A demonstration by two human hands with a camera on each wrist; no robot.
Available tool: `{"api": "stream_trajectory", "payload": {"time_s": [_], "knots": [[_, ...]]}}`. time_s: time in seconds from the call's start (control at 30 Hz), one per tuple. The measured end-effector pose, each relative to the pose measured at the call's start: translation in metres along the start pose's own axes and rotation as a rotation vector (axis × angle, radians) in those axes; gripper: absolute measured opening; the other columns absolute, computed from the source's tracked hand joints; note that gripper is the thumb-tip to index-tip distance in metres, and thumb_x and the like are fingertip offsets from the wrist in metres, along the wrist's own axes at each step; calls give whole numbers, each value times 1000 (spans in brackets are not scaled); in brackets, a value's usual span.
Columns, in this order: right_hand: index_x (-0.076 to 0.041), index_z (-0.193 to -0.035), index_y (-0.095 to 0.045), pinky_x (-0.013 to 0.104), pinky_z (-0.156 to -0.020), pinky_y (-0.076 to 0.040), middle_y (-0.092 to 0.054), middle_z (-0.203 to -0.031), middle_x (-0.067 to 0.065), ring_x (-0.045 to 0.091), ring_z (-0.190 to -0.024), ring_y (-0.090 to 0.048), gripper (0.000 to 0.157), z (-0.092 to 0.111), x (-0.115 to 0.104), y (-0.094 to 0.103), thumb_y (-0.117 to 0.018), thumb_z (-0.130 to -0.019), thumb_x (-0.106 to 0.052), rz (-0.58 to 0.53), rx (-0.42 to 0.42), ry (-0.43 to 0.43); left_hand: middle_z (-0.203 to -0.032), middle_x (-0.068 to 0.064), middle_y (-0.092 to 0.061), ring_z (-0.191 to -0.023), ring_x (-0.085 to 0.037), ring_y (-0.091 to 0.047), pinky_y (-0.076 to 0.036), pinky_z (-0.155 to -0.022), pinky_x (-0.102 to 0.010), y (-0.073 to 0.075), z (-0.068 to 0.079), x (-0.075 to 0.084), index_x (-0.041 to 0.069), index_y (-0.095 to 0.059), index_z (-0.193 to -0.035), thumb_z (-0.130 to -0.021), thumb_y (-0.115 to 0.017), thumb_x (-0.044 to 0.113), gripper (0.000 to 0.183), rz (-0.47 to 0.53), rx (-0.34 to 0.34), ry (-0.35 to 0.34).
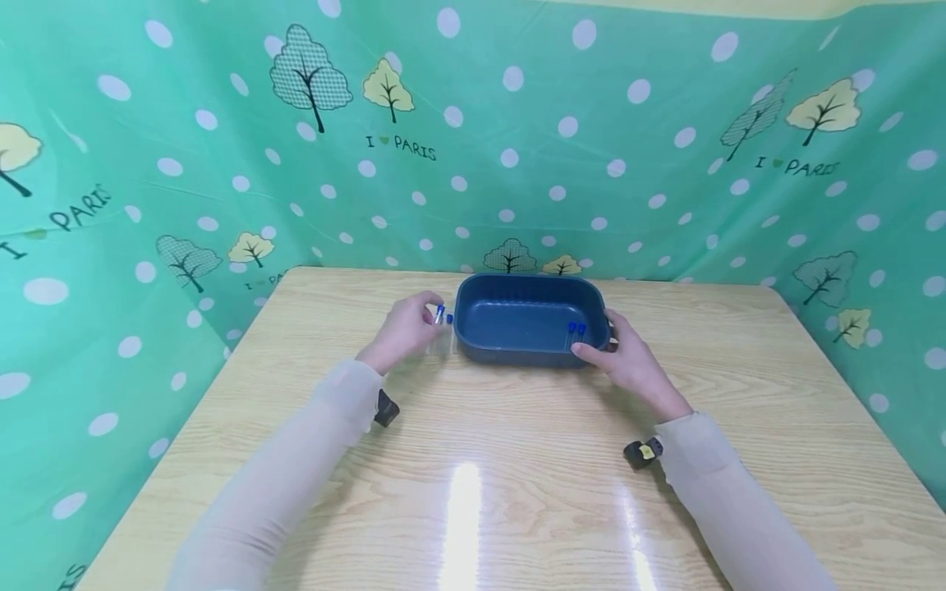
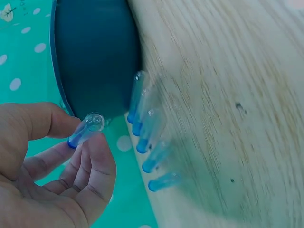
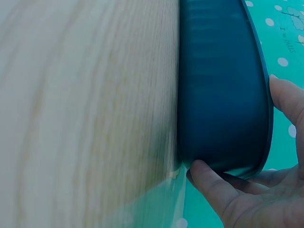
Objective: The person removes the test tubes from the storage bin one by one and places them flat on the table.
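My left hand [image 1: 405, 328] pinches a clear tube with a blue cap [image 2: 87, 129] between thumb and fingers, just left of the dark blue basin [image 1: 510, 330]. Below that hand, several similar capped tubes [image 2: 148, 130] stand in a row on the table, beside the basin's left end. My right hand [image 1: 630, 355] grips the basin's right end, its thumb over the rim and other fingers against the outer wall. Inside the basin, near that thumb, are two blue-capped tubes [image 1: 576, 330], their lower parts hard to make out.
The basin rests on a light wood table [image 1: 510, 443] near its back edge. Behind and at the sides hangs a green curtain [image 1: 510, 115] with white dots and printed trees. Black wrist cameras [image 1: 641, 453] sit below both wrists.
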State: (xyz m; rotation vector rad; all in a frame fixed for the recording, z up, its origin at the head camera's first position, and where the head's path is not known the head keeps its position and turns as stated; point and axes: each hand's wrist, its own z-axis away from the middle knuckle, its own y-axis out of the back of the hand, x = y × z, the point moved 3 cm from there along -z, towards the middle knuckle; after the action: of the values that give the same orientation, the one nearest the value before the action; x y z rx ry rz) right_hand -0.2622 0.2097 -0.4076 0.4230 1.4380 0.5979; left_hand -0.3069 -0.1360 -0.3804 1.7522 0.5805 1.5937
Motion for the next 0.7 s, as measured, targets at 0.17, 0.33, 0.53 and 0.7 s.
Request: {"api": "stream_trajectory", "payload": {"time_s": [0.17,0.33,0.53,0.7], "knots": [[-12,-154,-4,53,-97,-42,-23,-152,26,45,-130,-39,106,-1,0,-1,-63,-81,-61,1,1,-1,-90,-10,-60,-73,-21,-58,-50,-59,-30,4,-1,-7,5,-50,-132,-84,-66,8,50,1,-5,21],[-11,-154,-3,53,-97,-42,-23,-151,26,45,-129,-39,102,-1,0,-1,-64,-84,-55,5,1,-4,-91,-10,-60,-73,-22,-58,-49,-61,-32,6,-2,-16,5,-50,-131,-86,-66,11,48,-26,-5,39],[-11,-154,-4,53,-97,-42,-24,-151,26,45,-129,-40,101,-1,0,-1,-65,-85,-53,-2,-1,1,-93,-11,-61,-74,-22,-59,-50,-63,-33,7,-4,-26,4,-50,-131,-84,-65,8,50,-36,-1,55],[-11,-154,-4,53,-97,-42,-24,-151,26,45,-129,-40,100,-2,1,-2,-64,-86,-51,4,0,-4,-92,-11,-60,-72,-22,-58,-50,-62,-33,8,-6,-33,4,-48,-132,-85,-64,10,50,-36,-3,74]]}}
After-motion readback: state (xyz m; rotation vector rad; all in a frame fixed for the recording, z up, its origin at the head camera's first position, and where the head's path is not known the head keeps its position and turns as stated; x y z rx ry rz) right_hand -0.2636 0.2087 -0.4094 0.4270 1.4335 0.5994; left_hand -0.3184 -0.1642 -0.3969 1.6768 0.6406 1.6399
